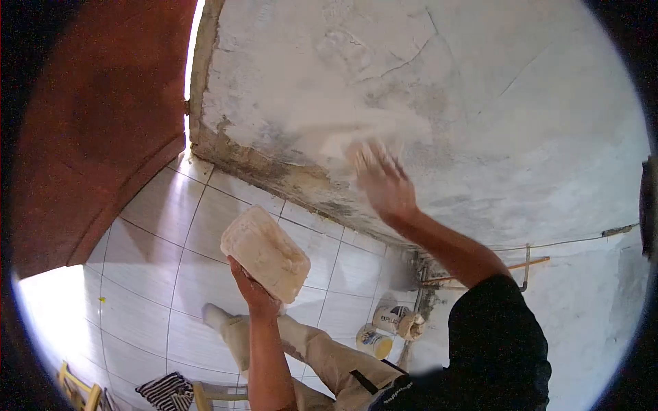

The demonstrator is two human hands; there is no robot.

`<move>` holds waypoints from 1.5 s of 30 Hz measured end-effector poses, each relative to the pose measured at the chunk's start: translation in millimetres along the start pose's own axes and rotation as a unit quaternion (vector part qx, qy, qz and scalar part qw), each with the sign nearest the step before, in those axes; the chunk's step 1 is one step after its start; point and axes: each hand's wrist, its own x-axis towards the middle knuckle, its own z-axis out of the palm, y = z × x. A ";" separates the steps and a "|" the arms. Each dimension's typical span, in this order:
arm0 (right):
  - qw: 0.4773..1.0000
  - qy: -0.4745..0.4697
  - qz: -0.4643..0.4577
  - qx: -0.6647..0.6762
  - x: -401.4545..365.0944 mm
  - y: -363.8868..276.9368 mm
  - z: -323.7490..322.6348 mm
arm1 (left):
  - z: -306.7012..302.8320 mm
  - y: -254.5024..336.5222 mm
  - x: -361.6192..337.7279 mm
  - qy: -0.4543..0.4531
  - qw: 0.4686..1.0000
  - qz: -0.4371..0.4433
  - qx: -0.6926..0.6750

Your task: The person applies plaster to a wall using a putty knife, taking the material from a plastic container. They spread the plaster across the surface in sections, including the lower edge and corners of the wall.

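Note:
My left hand point(253, 289) grips a pale, rounded rectangular plastic tub point(266, 253) from below, near its lower edge. Whitish, plaster-like residue coats the tub's inside. Raised to the wall point(493, 116), my right hand point(385, 183) is smeared by motion. Its fingers point up toward a smooth, wet-looking patch point(343, 133); whether they hold anything cannot be made out. Around that patch the wall has cracks, grey stains and crumbling plaster along its bottom edge.
A reddish-brown door point(103, 123) stands at the left. On the tiled floor point(185, 267) are a white bucket point(389, 317) and a yellowish one point(373, 342). A striped cloth point(166, 392) and yellow wooden furniture point(79, 389) lie lower left. Pipes point(526, 267) run along the right wall.

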 end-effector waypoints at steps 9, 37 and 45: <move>0.981 0.011 -0.030 -0.189 56.6 20.7 17.3 | -30.4 -4.0 5.8 0.011 0.997 0.033 -0.073; 0.989 -0.055 0.004 -0.139 -160.7 85.4 112.4 | -24.8 -54.5 -16.7 0.000 0.997 -0.075 0.007; 0.988 -0.073 0.138 0.001 -92.4 42.0 31.4 | -26.0 -37.0 -29.5 0.004 0.997 -0.065 0.049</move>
